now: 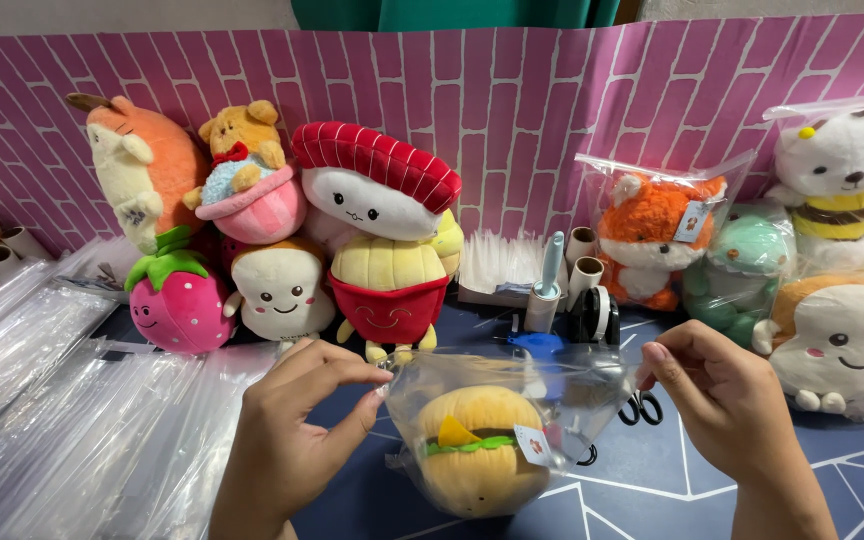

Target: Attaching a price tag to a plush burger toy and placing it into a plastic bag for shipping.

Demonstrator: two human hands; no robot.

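A soft yellow plush toy shaped like a burger (477,450), with a green and orange layer in the middle and a small white tag, sits inside a clear thin plastic bag (512,385) near the front of the dark blue desk (652,480), between the two hands. The left hand (297,420) pinches the left edge of the bag's open top between thumb and fingers, and the right hand (717,395) pinches the right edge in the same way, so both grips are closed on the film. I judge the toy light and squashy, not fragile; the film looks slippery and crinkly, so it is best held at the top rim, while the toy's weight rests on the desk. Far behind stand a pair of black scissors (640,408), a lint roller (545,285), a row of loose plush toys (352,240) on the left, and bagged plush toys (752,260) on the right. Flat clear bags (72,400) lie at the near left.
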